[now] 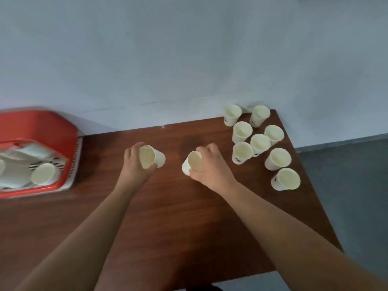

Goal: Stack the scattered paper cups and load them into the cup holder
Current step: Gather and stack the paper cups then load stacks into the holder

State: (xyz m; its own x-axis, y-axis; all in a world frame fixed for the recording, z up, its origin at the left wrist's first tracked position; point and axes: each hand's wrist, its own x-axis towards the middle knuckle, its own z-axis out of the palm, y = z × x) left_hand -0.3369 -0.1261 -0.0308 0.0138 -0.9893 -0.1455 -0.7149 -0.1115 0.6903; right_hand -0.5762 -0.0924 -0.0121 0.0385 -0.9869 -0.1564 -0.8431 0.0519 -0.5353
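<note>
Over brown table (168, 217) left hand (132, 164) grips one cup (154, 157), right hand (212, 164) another cup (191, 165), red holder (42, 127) cropped

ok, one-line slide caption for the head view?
Left hand grips a paper cup, right hand a second cup, above a wooden table; eight more cups stand at right, red basket at left.

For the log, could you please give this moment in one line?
left hand: holds tilted cup | right hand: holds second cup | other cups: upright on table
</note>
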